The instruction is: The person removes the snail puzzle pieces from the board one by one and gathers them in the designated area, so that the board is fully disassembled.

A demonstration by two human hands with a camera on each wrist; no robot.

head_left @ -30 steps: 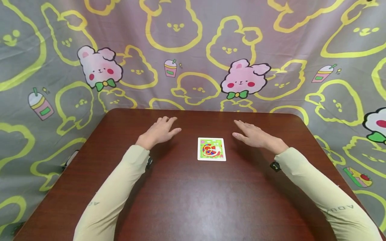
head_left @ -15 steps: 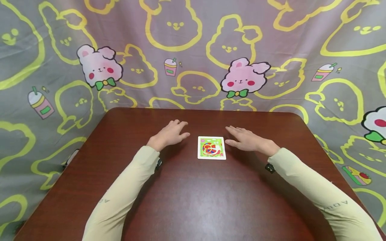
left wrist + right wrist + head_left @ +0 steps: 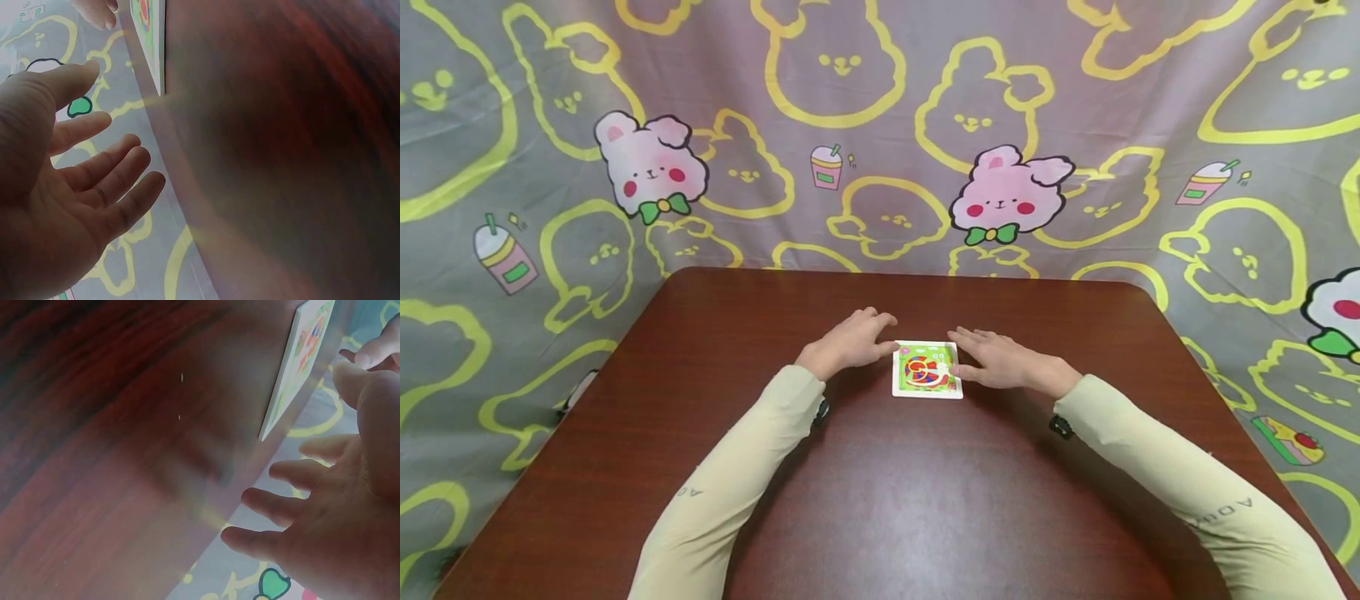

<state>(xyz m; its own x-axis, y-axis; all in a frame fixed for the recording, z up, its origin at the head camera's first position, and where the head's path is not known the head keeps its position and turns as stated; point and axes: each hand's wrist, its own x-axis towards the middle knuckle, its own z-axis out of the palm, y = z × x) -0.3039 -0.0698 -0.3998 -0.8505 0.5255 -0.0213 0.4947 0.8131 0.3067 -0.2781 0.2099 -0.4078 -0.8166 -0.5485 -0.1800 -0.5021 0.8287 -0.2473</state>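
Observation:
A square board (image 3: 925, 379) with a white border and a red and blue snail picture on green lies flat on the brown table. In the head view my left hand (image 3: 856, 340) is at its far left corner, thumb overlapping the edge there. My right hand (image 3: 1000, 358) is at the right edge, its thumb over the picture's right side. Both wrist views show the fingers loosely extended with nothing held, as on the left hand (image 3: 94, 181) and the right hand (image 3: 325, 494). The board's thin white side shows in the left wrist view and the right wrist view.
The brown table (image 3: 910, 500) has rounded far corners and a glossy top. A grey curtain (image 3: 880, 142) with yellow outlines and pink rabbits hangs right behind it and along both sides. Light sleeves cover both forearms, with a dark strap at each wrist.
Both hands have moved inward, the left to the right and the right to the left, from well apart to the board's edges. The board has stayed in place.

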